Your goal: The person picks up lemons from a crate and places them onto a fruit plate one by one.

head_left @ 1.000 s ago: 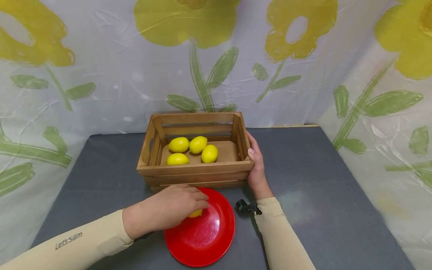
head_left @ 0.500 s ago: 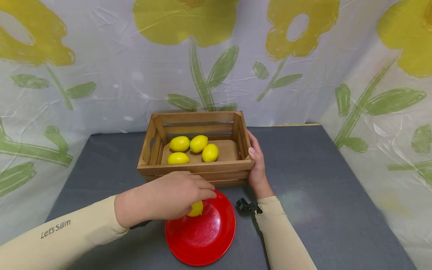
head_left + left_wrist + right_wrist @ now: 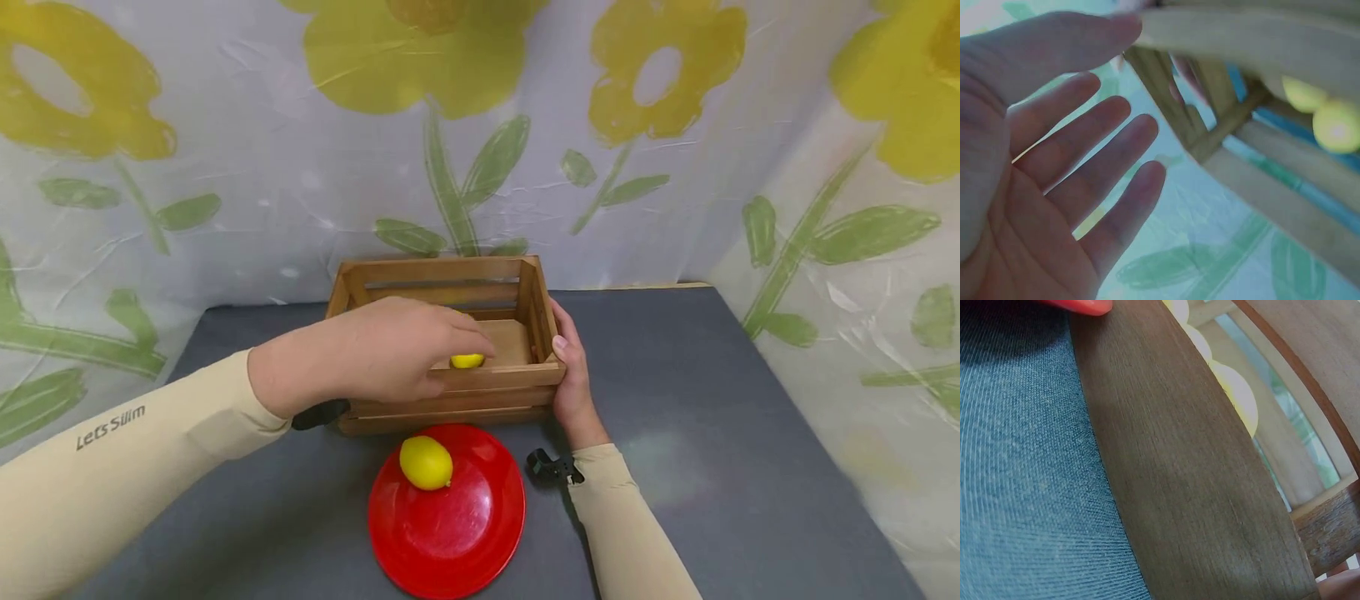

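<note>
My left hand (image 3: 390, 350) hovers over the wooden crate (image 3: 495, 377), its fingers straight and its palm empty (image 3: 1054, 187). It hides most of the lemons inside; only one lemon (image 3: 467, 361) shows past the fingertips. The left wrist view catches a crate corner (image 3: 1210, 125) and blurred lemons (image 3: 1335, 125). Another lemon (image 3: 426, 462) lies alone on the red plate (image 3: 457, 525) in front of the crate. My right hand (image 3: 573, 375) grips the crate's right end, thumb on the rim. The right wrist view shows a crate slat (image 3: 1197, 487) with lemons (image 3: 1235, 394) behind it.
The crate and plate stand on a grey cloth-covered table (image 3: 712, 417). A floral plastic sheet (image 3: 675, 167) closes off the back and both sides. A small black clip (image 3: 551, 465) sits at my right wrist. The plate's edge (image 3: 1085, 305) shows in the right wrist view.
My left hand let go of the lemon on the plate and rose forward over the crate, covering most of the lemons there. The right hand stayed on the crate.
</note>
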Available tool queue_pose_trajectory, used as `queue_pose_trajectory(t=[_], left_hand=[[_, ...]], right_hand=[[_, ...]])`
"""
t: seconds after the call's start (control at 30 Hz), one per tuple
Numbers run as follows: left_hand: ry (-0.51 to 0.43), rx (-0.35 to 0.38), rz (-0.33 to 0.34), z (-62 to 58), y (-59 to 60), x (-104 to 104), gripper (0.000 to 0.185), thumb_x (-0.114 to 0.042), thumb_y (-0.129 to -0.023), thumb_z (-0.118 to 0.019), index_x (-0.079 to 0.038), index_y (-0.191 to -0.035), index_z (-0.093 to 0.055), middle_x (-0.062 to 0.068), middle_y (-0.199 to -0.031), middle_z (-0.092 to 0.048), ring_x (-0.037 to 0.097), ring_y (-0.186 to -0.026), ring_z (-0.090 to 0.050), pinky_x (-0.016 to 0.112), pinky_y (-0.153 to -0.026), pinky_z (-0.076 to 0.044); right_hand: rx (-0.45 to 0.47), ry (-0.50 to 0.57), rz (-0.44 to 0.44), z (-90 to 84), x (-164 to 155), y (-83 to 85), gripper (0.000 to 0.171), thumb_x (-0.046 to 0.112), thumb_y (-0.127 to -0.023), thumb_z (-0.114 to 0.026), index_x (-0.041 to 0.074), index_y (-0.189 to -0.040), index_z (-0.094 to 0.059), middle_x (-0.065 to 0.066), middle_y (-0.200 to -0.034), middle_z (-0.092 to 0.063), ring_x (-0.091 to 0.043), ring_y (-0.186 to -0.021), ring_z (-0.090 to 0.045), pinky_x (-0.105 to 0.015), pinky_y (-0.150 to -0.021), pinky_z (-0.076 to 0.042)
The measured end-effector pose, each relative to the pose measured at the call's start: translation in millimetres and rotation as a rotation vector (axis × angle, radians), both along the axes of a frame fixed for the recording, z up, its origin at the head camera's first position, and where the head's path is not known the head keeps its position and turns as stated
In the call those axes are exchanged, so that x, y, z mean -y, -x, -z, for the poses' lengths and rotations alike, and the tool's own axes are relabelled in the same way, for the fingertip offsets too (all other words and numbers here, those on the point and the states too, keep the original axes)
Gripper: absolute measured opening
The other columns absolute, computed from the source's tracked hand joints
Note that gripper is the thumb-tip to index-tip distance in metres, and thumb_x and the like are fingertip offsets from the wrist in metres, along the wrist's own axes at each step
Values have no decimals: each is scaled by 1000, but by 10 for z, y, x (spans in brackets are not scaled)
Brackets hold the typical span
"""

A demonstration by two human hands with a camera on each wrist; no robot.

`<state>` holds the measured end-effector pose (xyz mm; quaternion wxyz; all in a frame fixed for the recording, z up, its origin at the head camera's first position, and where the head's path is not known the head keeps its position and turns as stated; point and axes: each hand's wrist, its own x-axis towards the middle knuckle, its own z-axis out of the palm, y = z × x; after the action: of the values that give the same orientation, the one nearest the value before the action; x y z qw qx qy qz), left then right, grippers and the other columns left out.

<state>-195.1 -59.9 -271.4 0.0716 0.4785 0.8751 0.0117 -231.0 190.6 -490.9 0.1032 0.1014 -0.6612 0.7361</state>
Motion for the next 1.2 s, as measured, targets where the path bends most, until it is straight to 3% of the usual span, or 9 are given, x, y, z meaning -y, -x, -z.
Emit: queue_pose_trajectory(t=[0.17, 0.3, 0.43, 0.7, 0.87, 1.2], left_hand=[[56, -13, -50, 4, 342, -113, 55, -21, -94, -83, -20, -146, -68, 0, -147, -69, 22, -133, -68, 48, -108, -59], [108, 37, -73, 125, 643, -203, 55, -19, -96, -80, -19, -149, -66, 2, -152, -66, 25, -137, -65, 49, -112, -56], [127, 77, -92, 249, 812, -242, 54, -16, -97, -79, -18, -149, -66, 3, -153, -66, 26, -140, -63, 50, -116, -54], [149, 166, -143, 544, 990, -254, 54, -13, -97, -77, -19, -150, -66, 4, -149, -68, 25, -135, -65, 47, -116, -54], [213, 183, -141, 632, 1025, -257, 57, -10, -95, -76, -18, -150, -65, 7, -152, -66, 27, -136, -65, 46, -112, -56], [247, 199, -143, 761, 1054, -232, 61, -10, -92, -83, -16, -150, -65, 10, -153, -63, 31, -137, -63, 51, -116, -54]], right_hand=[[-1, -4, 0, -9, 4, -5, 72, 42, -96, -37, 29, -166, -42, -2, -168, -40, -38, -149, -39, -55, -117, -32], [1, 8, 5, -9, 10, -32, 73, 42, -95, -38, 27, -166, -41, -4, -168, -40, -37, -147, -39, -55, -117, -32], [-7, 0, 5, -24, 51, -48, 71, 44, -96, -38, 28, -166, -42, -2, -167, -41, -33, -147, -40, -56, -119, -31], [-10, -1, -1, -62, 119, -52, 72, 44, -96, -39, 26, -166, -42, -4, -168, -41, -33, -149, -40, -57, -120, -31], [-9, -10, -1, -43, 146, -73, 73, 42, -96, -38, 24, -166, -42, -5, -169, -40, -32, -149, -40, -56, -121, -31], [-12, 0, 0, -57, 206, -86, 74, 44, -95, -40, 25, -166, -42, -4, -169, -40, -32, -151, -39, -57, -122, -30]])
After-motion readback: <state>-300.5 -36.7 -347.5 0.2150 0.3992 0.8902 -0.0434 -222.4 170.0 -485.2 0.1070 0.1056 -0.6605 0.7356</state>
